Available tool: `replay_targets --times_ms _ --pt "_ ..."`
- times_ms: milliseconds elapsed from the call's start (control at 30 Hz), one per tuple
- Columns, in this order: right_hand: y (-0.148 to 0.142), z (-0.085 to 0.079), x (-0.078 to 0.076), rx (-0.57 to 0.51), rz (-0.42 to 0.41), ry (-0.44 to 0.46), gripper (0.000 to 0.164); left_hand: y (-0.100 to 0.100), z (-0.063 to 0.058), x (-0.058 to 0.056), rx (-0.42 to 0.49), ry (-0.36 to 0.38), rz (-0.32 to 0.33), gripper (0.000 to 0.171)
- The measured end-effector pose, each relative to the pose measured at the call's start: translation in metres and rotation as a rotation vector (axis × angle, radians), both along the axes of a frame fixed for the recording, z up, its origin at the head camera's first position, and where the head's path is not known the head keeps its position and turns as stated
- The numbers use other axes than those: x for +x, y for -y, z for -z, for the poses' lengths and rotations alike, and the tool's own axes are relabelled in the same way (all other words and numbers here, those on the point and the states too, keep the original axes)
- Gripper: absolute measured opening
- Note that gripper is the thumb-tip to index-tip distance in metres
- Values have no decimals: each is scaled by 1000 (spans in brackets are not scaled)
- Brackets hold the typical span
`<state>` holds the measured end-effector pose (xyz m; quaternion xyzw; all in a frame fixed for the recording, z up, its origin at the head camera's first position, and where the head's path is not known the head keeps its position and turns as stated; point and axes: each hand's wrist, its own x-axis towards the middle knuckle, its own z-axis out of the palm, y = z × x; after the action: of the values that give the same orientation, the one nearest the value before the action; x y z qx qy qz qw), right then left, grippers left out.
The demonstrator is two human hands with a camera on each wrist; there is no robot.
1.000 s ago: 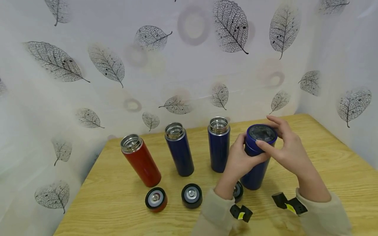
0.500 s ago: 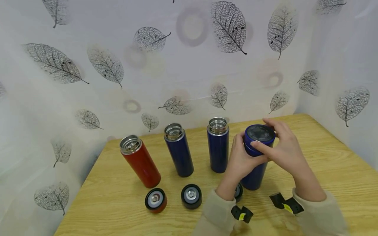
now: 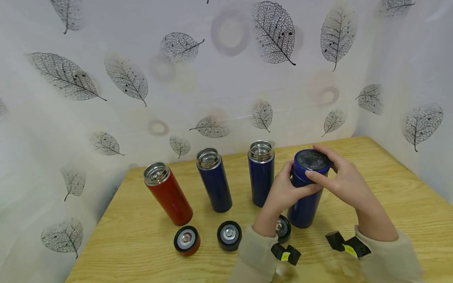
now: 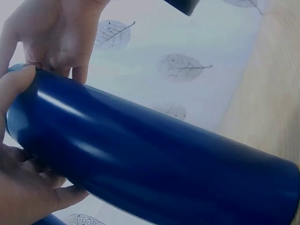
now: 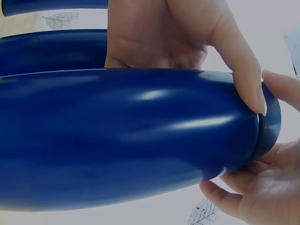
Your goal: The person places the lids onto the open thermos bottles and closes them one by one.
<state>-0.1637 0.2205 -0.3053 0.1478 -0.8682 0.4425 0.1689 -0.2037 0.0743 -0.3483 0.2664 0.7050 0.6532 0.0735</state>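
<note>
On the right of the table stands a dark blue thermos bottle (image 3: 305, 210) with its blue-rimmed lid (image 3: 313, 159) on top. My left hand (image 3: 287, 189) grips the bottle's upper body from the left. The right hand (image 3: 348, 181) holds the lid by its rim, thumb in front and fingers behind. In the right wrist view, a thin dark seam shows between the lid (image 5: 270, 124) and the bottle (image 5: 140, 136), and the left thumb (image 5: 248, 89) lies on the bottle beside that seam. Some fingers are hidden behind the bottle in the head view.
To the left stand uncapped bottles: a red one (image 3: 171, 198), a blue one (image 3: 216, 186) and another blue one (image 3: 261, 179). Upturned lids lie before them: a red one (image 3: 186, 240), a dark one (image 3: 229, 235) and one (image 3: 282, 228) partly behind my left wrist. A leaf-print curtain (image 3: 198, 86) hangs behind.
The right hand's thumb and fingers have shifted round the lid's rim. My left wrist has moved slightly left, showing more of the lid on the table behind it. The bottle keeps its place.
</note>
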Motion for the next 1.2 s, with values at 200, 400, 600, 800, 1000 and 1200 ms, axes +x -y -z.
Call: replay_targets --times_ms 200,400,600,800,1000,1200 --pt "0 -1 1 30 46 33 67 -4 3 0 -12 -82 -60 58" --pt "2 -2 2 32 86 65 72 -7 4 1 -23 -81 -121 60" --pt "5 -1 0 28 105 36 71 -9 4 2 -49 -86 -145 62" --pt "3 1 -2 -38 -33 -14 63 -5 3 1 -14 -81 -46 65" --pt "-2 4 -2 -104 -184 -111 54 -1 1 0 -7 -61 30 63" --pt "-3 2 -1 -87 -162 -131 52 -3 2 1 5 -72 1 62"
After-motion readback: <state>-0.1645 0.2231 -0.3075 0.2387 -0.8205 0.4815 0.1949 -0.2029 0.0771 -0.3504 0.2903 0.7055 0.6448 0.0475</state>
